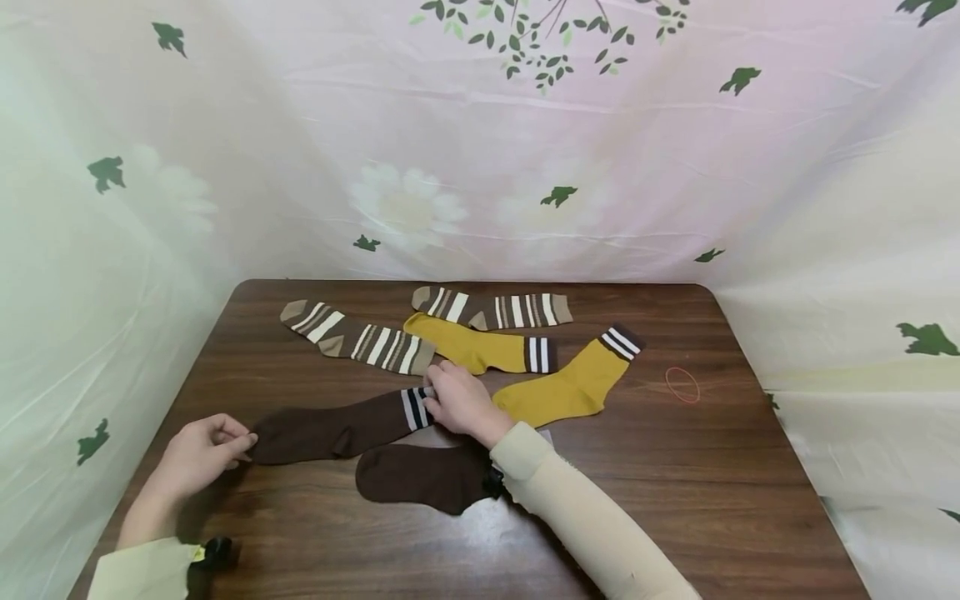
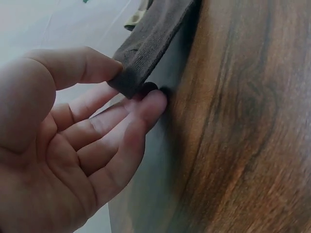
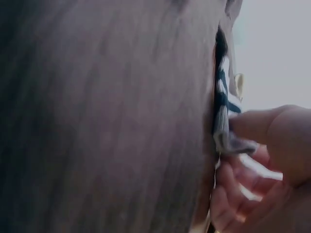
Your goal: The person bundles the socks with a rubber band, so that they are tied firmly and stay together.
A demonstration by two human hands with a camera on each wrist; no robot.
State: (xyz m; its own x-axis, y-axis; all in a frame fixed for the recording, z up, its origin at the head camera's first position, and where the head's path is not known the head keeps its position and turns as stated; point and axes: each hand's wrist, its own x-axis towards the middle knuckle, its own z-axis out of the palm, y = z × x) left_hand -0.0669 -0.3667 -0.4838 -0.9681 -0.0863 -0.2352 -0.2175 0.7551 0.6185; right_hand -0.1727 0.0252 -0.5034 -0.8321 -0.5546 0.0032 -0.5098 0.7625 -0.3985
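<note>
A dark brown sock with a grey-and-black striped cuff stretches between both hands. The left hand pinches its toe end between thumb and fingers; the left wrist view shows that toe lifted a little off the table. At the other end, the right hand pinches the striped cuff, partly covered by the fingers. A second brown sock lies just in front, its cuff end hidden under the right wrist.
Behind lie two striped brown-and-white socks and two mustard socks with dark striped cuffs. One mustard sock's toe is close to the right hand. A thin red ring lies on the wooden table. Patterned fabric walls surround it.
</note>
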